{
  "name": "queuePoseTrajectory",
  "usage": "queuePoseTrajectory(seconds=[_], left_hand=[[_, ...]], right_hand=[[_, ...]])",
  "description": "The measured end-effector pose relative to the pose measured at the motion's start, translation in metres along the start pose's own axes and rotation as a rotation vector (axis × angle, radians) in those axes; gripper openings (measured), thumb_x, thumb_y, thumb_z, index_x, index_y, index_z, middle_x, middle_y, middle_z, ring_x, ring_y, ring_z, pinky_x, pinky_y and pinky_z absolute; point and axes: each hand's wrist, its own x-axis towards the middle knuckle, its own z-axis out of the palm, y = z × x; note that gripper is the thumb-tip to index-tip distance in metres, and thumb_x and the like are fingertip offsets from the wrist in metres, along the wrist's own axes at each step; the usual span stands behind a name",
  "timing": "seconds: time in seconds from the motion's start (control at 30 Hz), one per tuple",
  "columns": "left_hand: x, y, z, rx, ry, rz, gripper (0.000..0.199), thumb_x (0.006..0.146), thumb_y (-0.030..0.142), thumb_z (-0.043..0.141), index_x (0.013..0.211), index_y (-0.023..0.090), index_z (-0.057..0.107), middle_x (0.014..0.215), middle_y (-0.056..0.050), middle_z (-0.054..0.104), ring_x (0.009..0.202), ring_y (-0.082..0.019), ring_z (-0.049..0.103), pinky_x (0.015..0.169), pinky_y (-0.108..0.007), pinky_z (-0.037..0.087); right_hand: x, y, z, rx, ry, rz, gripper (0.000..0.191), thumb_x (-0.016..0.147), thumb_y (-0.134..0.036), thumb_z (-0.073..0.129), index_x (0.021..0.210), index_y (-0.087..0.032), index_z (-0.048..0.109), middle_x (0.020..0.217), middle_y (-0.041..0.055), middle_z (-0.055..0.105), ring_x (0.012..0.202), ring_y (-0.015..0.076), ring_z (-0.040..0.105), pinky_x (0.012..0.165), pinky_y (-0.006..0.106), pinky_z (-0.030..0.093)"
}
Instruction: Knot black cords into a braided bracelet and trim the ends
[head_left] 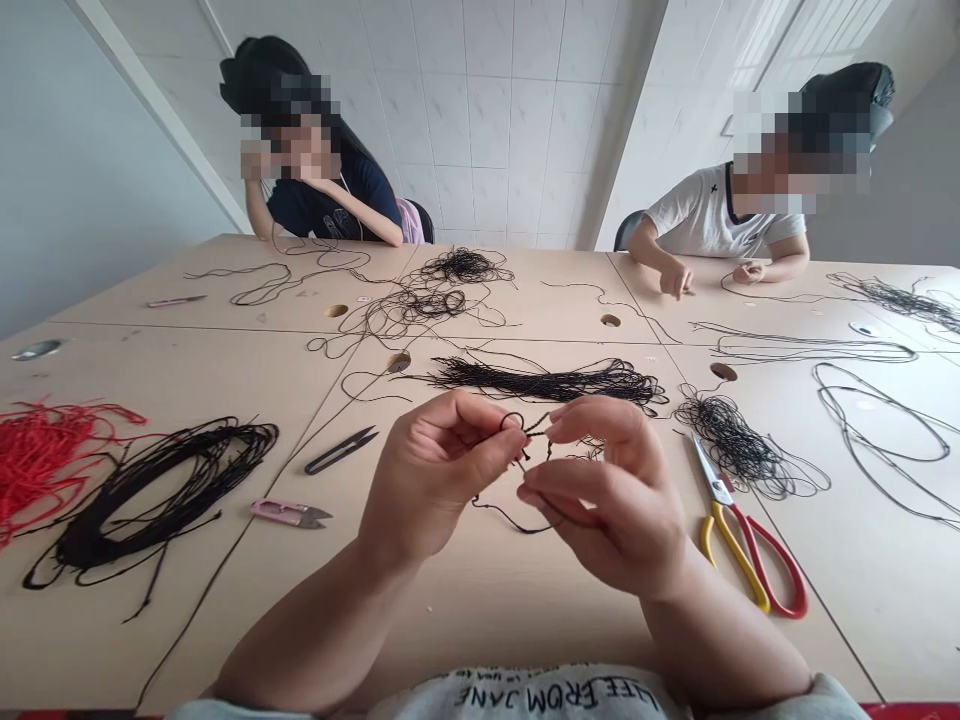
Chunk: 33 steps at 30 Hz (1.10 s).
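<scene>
Just above the table, my left hand pinches a thin black cord between thumb and forefinger. A small loop of the cord stands up over those fingertips, and a knot shows just below them. My right hand is close by on the right, its thumb and fingers curved around another stretch of the same cord. Part of the cord hangs in a curve beneath both hands. Behind the fingers lies a long bundle of black cords. How the cord runs inside my right fingers is partly hidden.
Red-and-yellow scissors lie right of my hands, beside a tangled black cord pile. On the left are pink thread snips, black snips, a black cord coil and red cords. Two people sit across the table.
</scene>
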Motion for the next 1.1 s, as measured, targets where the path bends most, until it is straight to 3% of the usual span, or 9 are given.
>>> queuePoseTrajectory(seconds=[0.13, 0.27, 0.43, 0.57, 0.7, 0.83, 0.93, 1.1], left_hand=[[0.0, 0.001, -0.005, -0.041, -0.16, -0.116, 0.012, 0.076, 0.012, 0.083, 0.071, 0.019, 0.075, 0.068, 0.001, 0.074, 0.06, -0.008, 0.067, 0.055, -0.014, 0.055], [0.002, 0.006, -0.006, -0.103, -0.233, -0.115, 0.014, 0.076, 0.008, 0.081, 0.069, 0.018, 0.075, 0.067, 0.002, 0.072, 0.057, -0.008, 0.067, 0.053, -0.013, 0.057], [-0.001, 0.009, -0.008, 0.039, -0.221, 0.074, 0.018, 0.074, 0.001, 0.078, 0.07, 0.018, 0.075, 0.067, 0.002, 0.072, 0.056, -0.008, 0.065, 0.051, -0.014, 0.056], [-0.003, 0.006, -0.007, 0.194, -0.151, 0.348, 0.026, 0.07, -0.006, 0.076, 0.075, 0.019, 0.075, 0.07, 0.001, 0.074, 0.059, -0.008, 0.067, 0.054, -0.013, 0.056], [-0.002, -0.002, -0.008, 0.276, -0.16, 0.569, 0.027, 0.076, -0.005, 0.076, 0.087, 0.02, 0.076, 0.08, -0.001, 0.077, 0.064, -0.011, 0.07, 0.057, -0.018, 0.058], [-0.002, -0.007, -0.008, 0.395, -0.165, 0.7, 0.027, 0.079, -0.003, 0.076, 0.093, 0.02, 0.075, 0.084, -0.002, 0.078, 0.071, -0.012, 0.072, 0.063, -0.019, 0.06], [-0.002, -0.008, -0.005, 0.388, -0.186, 0.711, 0.024, 0.082, -0.002, 0.074, 0.093, 0.019, 0.074, 0.082, -0.002, 0.077, 0.067, -0.01, 0.07, 0.06, -0.018, 0.058], [-0.002, -0.006, -0.002, 0.261, -0.205, 0.555, 0.019, 0.083, 0.002, 0.075, 0.088, 0.02, 0.074, 0.077, -0.002, 0.075, 0.061, -0.011, 0.068, 0.052, -0.019, 0.055]], right_hand=[[-0.001, -0.001, 0.0, 0.156, 0.089, 0.257, 0.016, 0.091, -0.006, 0.068, 0.099, -0.02, 0.065, 0.103, 0.005, 0.061, 0.099, 0.0144, 0.064, 0.085, 0.028, 0.056], [0.003, -0.001, -0.005, 0.584, 0.019, 0.54, 0.007, 0.094, -0.015, 0.069, 0.093, -0.021, 0.067, 0.094, 0.0026, 0.068, 0.089, 0.0124, 0.067, 0.079, 0.026, 0.057], [0.01, 0.006, -0.014, 1.369, -0.12, 0.934, 0.006, 0.092, -0.023, 0.075, 0.095, -0.018, 0.074, 0.082, 0.0006, 0.075, 0.071, 0.0088, 0.074, 0.069, 0.018, 0.061], [0.009, 0.014, -0.012, 1.657, -0.229, 1.122, 0.007, 0.089, -0.021, 0.077, 0.093, -0.019, 0.072, 0.08, 0.002, 0.079, 0.069, 0.013, 0.078, 0.062, 0.018, 0.062], [0.006, 0.011, -0.002, 1.612, -0.245, 1.105, 0.016, 0.085, -0.022, 0.082, 0.093, -0.019, 0.068, 0.082, 0.0006, 0.076, 0.071, 0.012, 0.076, 0.056, 0.018, 0.062], [0.006, 0.002, 0.006, 1.328, -0.022, 0.984, 0.022, 0.074, -0.016, 0.09, 0.084, -0.018, 0.071, 0.076, -0.0031, 0.065, 0.062, 0.0037, 0.062, 0.056, 0.011, 0.056], [0.006, -0.002, 0.008, 1.214, 0.064, 0.969, 0.024, 0.07, -0.017, 0.093, 0.079, -0.017, 0.071, 0.075, -0.003, 0.062, 0.059, 0.0028, 0.055, 0.052, 0.009, 0.05], [0.006, 0.0, 0.007, 1.231, 0.015, 0.975, 0.021, 0.077, -0.027, 0.09, 0.08, -0.018, 0.07, 0.072, -0.0018, 0.062, 0.059, 0.0047, 0.055, 0.051, 0.01, 0.048]])
